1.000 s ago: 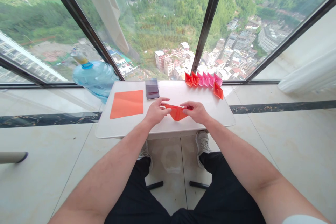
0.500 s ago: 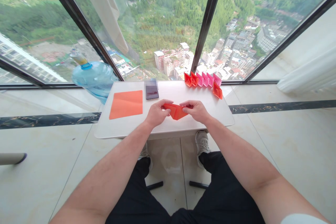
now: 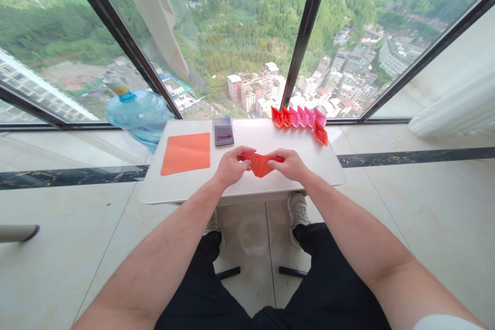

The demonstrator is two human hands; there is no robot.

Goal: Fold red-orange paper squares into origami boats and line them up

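Between my hands is a red folded paper boat, held above the front of the white table. My left hand is closed on its left end, thumb in front and fingers behind. On the right end, my right hand pinches the paper between thumb and fingers. The boat's middle dips in a V between the two grips. A row of red and pink folded paper boats stands at the table's back right, with one more red boat in front of its right end.
A flat orange paper sheet lies on the left of the table. Beside it, near the back edge, is a phone. A large blue water bottle stands behind the table's left corner, by the windows. My shoes are below the front edge.
My right hand has shifted its hold slightly on the paper, and the right side of the boat now stands up more, making a sharper V. My left hand has stayed in place.
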